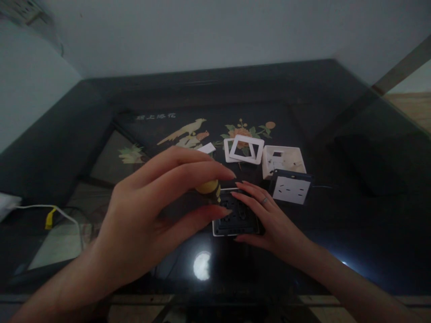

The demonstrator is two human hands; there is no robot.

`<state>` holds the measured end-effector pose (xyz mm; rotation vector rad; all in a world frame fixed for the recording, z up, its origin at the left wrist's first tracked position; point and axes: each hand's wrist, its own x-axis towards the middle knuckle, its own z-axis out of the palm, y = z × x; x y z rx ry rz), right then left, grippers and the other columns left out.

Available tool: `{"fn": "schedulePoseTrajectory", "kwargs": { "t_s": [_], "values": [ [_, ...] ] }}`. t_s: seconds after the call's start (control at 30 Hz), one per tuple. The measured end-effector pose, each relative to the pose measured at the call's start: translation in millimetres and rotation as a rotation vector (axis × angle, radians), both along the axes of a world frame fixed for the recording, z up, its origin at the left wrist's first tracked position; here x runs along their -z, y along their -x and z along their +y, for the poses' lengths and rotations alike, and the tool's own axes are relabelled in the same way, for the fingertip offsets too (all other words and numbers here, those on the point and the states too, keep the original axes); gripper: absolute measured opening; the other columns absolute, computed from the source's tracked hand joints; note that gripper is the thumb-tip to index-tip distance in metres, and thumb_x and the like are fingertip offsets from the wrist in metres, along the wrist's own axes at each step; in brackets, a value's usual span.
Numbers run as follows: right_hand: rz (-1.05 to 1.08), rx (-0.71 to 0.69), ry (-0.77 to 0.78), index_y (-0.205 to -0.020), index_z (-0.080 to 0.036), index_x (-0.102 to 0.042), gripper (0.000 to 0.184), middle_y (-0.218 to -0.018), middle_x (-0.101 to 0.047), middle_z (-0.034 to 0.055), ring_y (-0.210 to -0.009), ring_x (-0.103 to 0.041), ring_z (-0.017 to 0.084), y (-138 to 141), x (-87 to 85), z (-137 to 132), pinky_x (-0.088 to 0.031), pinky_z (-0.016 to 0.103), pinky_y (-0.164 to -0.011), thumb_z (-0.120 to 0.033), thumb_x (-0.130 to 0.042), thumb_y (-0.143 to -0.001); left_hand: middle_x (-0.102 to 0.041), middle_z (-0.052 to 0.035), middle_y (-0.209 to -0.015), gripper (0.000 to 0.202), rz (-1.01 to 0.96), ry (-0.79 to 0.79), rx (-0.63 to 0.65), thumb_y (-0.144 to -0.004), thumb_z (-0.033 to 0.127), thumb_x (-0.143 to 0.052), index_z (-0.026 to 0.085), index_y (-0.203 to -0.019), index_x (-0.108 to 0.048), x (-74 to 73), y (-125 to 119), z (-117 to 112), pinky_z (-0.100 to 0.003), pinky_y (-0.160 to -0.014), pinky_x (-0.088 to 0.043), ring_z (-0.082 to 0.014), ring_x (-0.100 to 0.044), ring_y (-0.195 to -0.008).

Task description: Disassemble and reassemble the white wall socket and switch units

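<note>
My left hand [161, 197] is curved around the yellow and black handle of a screwdriver [211, 190], above a wall socket. The screwdriver's tip cannot be made out. Beneath it, the dark wall socket [235, 220] sits in a white box or frame, whose pale edge shows around it. My right hand [262, 215] grips this socket from the right, fingers on its far edge and thumb at its near edge. Just behind that hand, a second socket module with a white face [292, 189] leans against an open white wall box [286, 160].
Two white cover frames [245, 150] overlap beyond my hands, with a small screw [239, 166] near them. A white plate [206, 148] lies partly behind my left hand. At the left, a white cable [69, 216] carries a yellow tag. Everything rests on a glossy black table [336, 242].
</note>
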<state>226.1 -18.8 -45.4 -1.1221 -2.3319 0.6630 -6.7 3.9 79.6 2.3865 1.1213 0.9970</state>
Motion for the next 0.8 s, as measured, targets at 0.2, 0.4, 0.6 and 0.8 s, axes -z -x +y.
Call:
{"fn": "schedulePoseTrajectory", "kwargs": {
  "t_s": [0.2, 0.4, 0.6, 0.8],
  "values": [
    [-0.027, 0.004, 0.003, -0.142, -0.021, -0.034, 0.079, -0.151, -0.036, 0.0162, -0.143, -0.028, 0.032, 0, -0.6, 0, -0.036, 0.058, -0.112, -0.030, -0.077, -0.075, -0.069, 0.0042, -0.096, 0.026, 0.030, -0.023, -0.090, -0.087, 0.022, -0.068, 0.034, -0.110, -0.065, 1.4, 1, -4, -0.026, -0.078, -0.059, -0.0151, -0.067, -0.083],
    [-0.027, 0.003, -0.013, -0.141, -0.020, -0.034, 0.081, -0.150, -0.037, 0.0179, -0.141, -0.031, 0.032, 1, 0.3, 1, -0.038, 0.057, -0.111, -0.030, -0.079, -0.073, -0.072, 0.0073, -0.104, 0.033, 0.075, 0.068, -0.038, -0.090, 0.023, -0.063, 0.034, -0.120, -0.058, -1.8, 7, -11, -0.022, -0.083, -0.058, -0.0153, -0.071, -0.089],
    [-0.017, 0.002, -0.019, -0.141, -0.020, -0.034, 0.080, -0.150, -0.038, 0.0181, -0.142, -0.031, 0.032, 1, 1.0, 1, -0.037, 0.057, -0.112, -0.031, -0.078, -0.075, -0.070, 0.0057, -0.108, 0.027, 0.048, 0.086, 0.024, -0.091, 0.019, -0.059, 0.030, -0.115, -0.059, -3.0, 3, -10, -0.020, -0.088, -0.055, -0.0141, -0.068, -0.094],
    [-0.015, 0.002, -0.018, -0.142, -0.019, -0.035, 0.080, -0.150, -0.037, 0.0182, -0.142, -0.030, 0.032, 1, 0.8, 1, -0.037, 0.056, -0.112, -0.032, -0.077, -0.075, -0.069, 0.0075, -0.096, 0.014, 0.005, 0.045, -0.032, -0.090, 0.027, -0.065, 0.030, -0.104, -0.063, 0.4, -2, -7, -0.018, -0.081, -0.055, -0.0113, -0.067, -0.084]
  ]
}}
